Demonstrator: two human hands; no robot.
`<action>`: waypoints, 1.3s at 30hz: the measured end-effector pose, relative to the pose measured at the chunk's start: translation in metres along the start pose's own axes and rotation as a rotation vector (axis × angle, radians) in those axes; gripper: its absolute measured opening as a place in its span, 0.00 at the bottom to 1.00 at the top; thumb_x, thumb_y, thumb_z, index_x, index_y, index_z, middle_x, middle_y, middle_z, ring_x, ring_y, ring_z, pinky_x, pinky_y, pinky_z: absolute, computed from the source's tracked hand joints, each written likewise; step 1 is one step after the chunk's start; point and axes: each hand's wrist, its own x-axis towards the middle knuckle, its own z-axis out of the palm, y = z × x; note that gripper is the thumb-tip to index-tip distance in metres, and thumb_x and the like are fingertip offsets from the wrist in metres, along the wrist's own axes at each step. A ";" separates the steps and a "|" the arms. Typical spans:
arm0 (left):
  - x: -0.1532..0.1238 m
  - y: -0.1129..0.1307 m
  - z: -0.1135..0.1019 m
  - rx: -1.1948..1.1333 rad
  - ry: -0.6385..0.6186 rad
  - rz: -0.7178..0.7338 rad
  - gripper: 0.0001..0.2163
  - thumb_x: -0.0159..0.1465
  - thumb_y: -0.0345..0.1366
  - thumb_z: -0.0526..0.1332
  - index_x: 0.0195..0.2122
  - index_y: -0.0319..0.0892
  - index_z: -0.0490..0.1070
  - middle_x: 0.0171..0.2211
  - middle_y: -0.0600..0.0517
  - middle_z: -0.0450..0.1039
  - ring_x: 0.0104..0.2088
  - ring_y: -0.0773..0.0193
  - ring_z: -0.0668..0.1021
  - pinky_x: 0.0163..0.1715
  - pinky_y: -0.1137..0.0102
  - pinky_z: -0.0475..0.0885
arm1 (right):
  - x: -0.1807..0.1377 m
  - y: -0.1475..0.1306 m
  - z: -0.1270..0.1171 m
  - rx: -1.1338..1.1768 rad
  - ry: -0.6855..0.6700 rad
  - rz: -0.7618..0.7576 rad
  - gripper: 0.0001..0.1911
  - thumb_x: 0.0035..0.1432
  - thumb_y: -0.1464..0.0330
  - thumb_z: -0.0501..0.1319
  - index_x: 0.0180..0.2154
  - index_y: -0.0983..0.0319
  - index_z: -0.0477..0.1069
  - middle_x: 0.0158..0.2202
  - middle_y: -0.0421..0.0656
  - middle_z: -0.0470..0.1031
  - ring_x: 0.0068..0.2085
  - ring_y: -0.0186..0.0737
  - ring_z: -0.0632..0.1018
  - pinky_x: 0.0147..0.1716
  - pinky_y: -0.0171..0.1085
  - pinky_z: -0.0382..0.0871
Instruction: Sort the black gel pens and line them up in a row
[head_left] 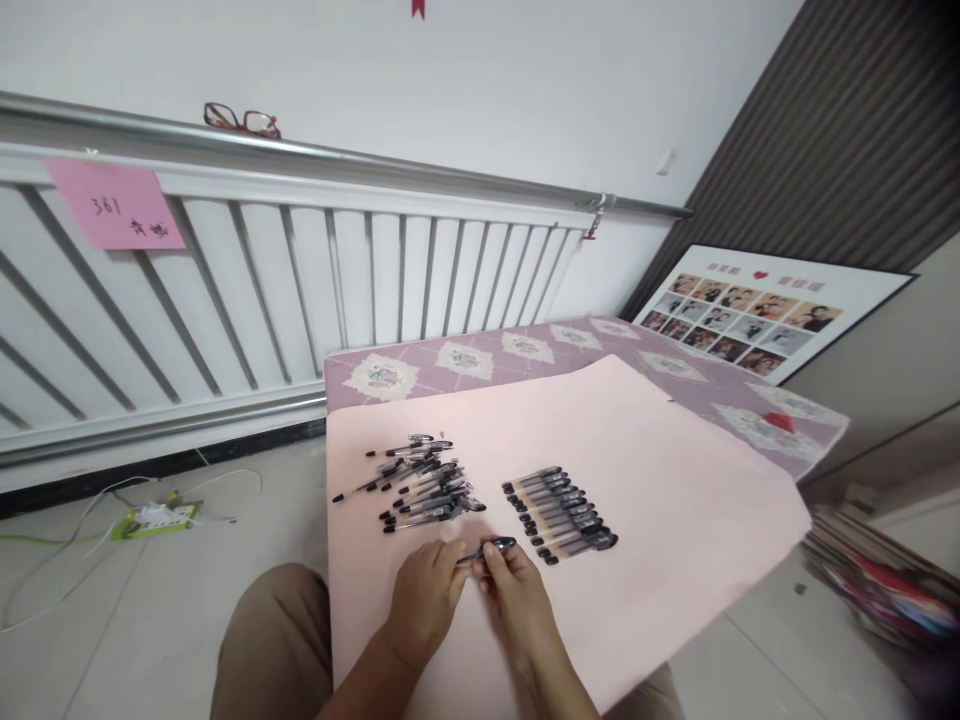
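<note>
A clear-barrelled pen (468, 557) with a dark cap is held between my two hands, low over the pink sheet (675, 470). My left hand (426, 592) closes round its left end, and the fingers hide that part. At the capped end, my right hand (514, 585) pinches it between thumb and fingers. Beyond my left hand lies a loose pile of pens (420, 485), pointing slightly different ways. To the right of my right hand, a neat row of pens (562, 515) lies side by side, their dark clip ends towards the right.
The pink sheet covers most of a table with a purple patterned cloth (525, 347). Behind it stands a white radiator (375, 270) with glasses (241, 121) on its pipe. A photo board (750, 310) leans at the right. A power strip (159, 517) lies on the floor, left.
</note>
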 end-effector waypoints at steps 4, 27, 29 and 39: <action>0.000 0.002 -0.006 -0.028 -0.074 -0.005 0.08 0.65 0.33 0.50 0.37 0.44 0.69 0.31 0.52 0.72 0.33 0.61 0.75 0.34 0.68 0.70 | -0.001 -0.004 -0.004 -0.009 -0.023 0.014 0.19 0.48 0.54 0.64 0.36 0.62 0.71 0.22 0.37 0.71 0.24 0.34 0.70 0.24 0.33 0.61; 0.000 -0.002 -0.001 -0.001 -0.033 0.037 0.10 0.65 0.34 0.49 0.34 0.44 0.69 0.29 0.52 0.72 0.30 0.61 0.73 0.30 0.68 0.68 | 0.004 0.008 -0.005 -0.047 -0.064 -0.011 0.15 0.51 0.56 0.62 0.29 0.61 0.70 0.21 0.38 0.71 0.23 0.34 0.69 0.23 0.33 0.61; 0.000 -0.002 -0.002 0.009 -0.032 0.041 0.10 0.65 0.34 0.49 0.34 0.45 0.70 0.28 0.52 0.72 0.30 0.61 0.73 0.30 0.69 0.68 | 0.003 0.009 -0.004 -0.041 -0.051 -0.006 0.15 0.51 0.55 0.61 0.29 0.61 0.70 0.21 0.38 0.71 0.23 0.34 0.69 0.23 0.33 0.61; 0.000 0.001 -0.005 -0.018 -0.002 0.003 0.09 0.64 0.32 0.50 0.35 0.45 0.70 0.29 0.52 0.72 0.31 0.61 0.73 0.31 0.68 0.68 | 0.001 0.009 0.005 -0.033 0.015 0.016 0.18 0.49 0.53 0.62 0.25 0.62 0.67 0.18 0.36 0.68 0.20 0.31 0.65 0.21 0.32 0.57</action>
